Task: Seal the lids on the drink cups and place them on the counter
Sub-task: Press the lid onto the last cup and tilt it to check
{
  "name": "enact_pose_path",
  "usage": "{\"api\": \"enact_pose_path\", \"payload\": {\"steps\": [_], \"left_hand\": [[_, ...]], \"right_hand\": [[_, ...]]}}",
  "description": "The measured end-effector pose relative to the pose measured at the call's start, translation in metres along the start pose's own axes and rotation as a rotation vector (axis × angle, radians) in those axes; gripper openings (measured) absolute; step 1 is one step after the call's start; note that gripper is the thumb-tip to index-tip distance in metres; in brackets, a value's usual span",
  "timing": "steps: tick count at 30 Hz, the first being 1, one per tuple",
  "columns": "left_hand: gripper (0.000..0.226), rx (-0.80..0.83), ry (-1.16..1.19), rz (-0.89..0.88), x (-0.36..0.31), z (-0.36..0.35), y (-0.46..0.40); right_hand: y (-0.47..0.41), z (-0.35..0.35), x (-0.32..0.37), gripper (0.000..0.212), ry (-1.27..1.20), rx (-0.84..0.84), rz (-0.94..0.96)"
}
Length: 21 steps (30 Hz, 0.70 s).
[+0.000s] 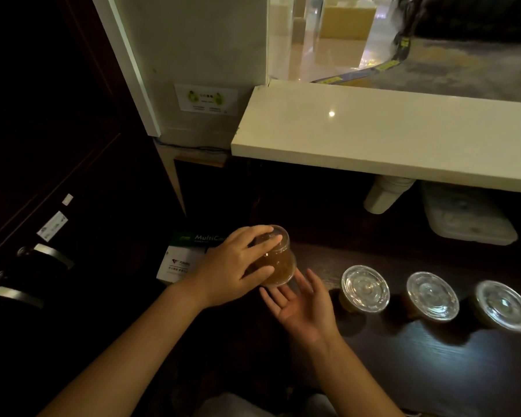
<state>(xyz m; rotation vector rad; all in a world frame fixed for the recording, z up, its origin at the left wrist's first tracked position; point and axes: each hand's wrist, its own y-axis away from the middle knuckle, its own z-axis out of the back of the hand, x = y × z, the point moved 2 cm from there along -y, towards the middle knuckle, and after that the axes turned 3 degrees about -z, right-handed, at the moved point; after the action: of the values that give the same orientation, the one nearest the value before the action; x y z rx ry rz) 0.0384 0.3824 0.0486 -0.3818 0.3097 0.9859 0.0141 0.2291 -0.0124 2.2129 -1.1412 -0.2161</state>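
The left hand (238, 263) was wrapped around a drink cup (275, 260) of amber liquid, fingers over its lid, holding it tilted above the left end of the dark surface (433, 371), while the right hand (301, 305) waited spread and palm-up just under the cup's base. To seal well, I think the palm should support the base while the fingers press around the rim. Three lidded cups (365, 288) stood in a row to the right, and the pale upper surface (388, 136) behind was bare.
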Motion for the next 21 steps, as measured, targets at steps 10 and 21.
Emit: {"api": "enact_pose_path", "payload": {"steps": [10, 21], "left_hand": [[0.065, -0.282, 0.509, 0.075, -0.028, -0.037, 0.007], [0.058, -0.410, 1.790, 0.737, -0.034, -0.091, 0.002]], "right_hand": [[0.015, -0.020, 0.052, 0.026, 0.458, -0.134, 0.617], [0.017, -0.013, 0.054, 0.016, 1.705, -0.030, 1.413]]}}
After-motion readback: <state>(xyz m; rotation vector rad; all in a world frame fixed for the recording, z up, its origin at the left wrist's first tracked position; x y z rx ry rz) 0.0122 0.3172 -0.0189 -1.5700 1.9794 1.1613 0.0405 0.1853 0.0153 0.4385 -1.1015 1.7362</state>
